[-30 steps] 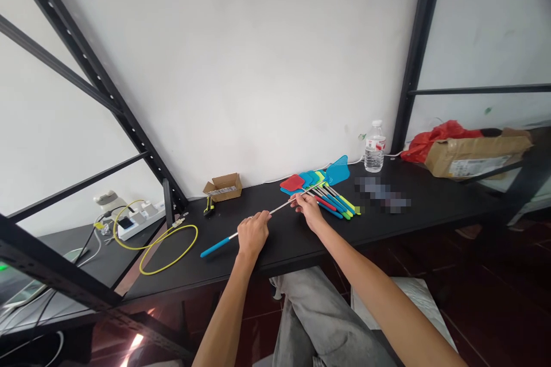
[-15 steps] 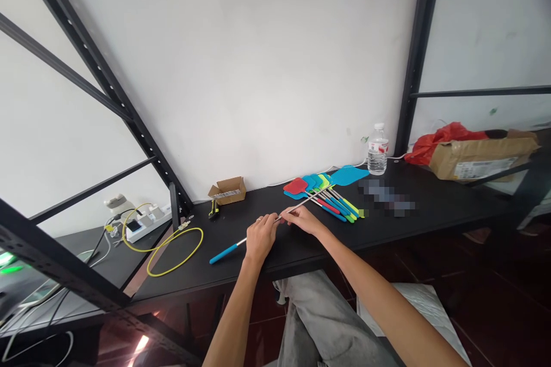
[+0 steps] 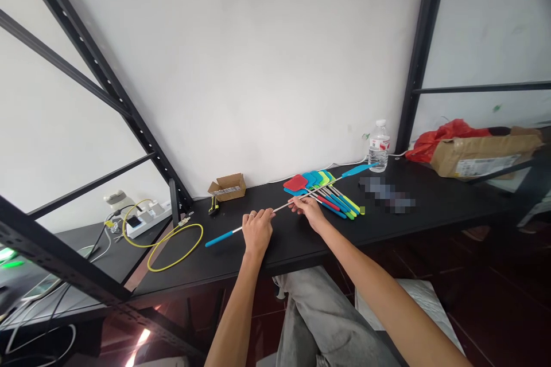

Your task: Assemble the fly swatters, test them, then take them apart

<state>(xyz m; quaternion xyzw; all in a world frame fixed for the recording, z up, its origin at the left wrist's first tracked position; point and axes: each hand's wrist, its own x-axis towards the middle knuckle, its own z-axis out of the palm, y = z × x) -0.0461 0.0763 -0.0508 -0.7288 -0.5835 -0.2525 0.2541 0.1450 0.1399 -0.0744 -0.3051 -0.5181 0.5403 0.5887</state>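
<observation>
A blue fly swatter (image 3: pixel 282 206) with a long metal rod stretches across the front of the table, its blue handle at the left and its blue paddle at the right, turned nearly edge-on. My left hand (image 3: pixel 257 232) is closed round the rod a little above the handle. Further along, the fingers of my right hand (image 3: pixel 307 210) pinch the same rod. Beyond my right hand lies a fanned pile of fly swatters (image 3: pixel 296 183) in red, blue and yellow-green, their handles pointing toward the front right. The held swatter's rod passes over this pile.
A small open cardboard box (image 3: pixel 228 186) stands near the wall, beside a yellow-black tape measure-like item (image 3: pixel 214 205). A yellow cable (image 3: pixel 175 266) loops at the left by a power strip (image 3: pixel 148 218). A water bottle (image 3: pixel 379 148) and a larger carton (image 3: pixel 482 156) stand right.
The swatter's rod has shifted outward and my hands are further apart on it. Its paddle has turned from a broad face to nearly edge-on, now overlapping the bottle's base.
</observation>
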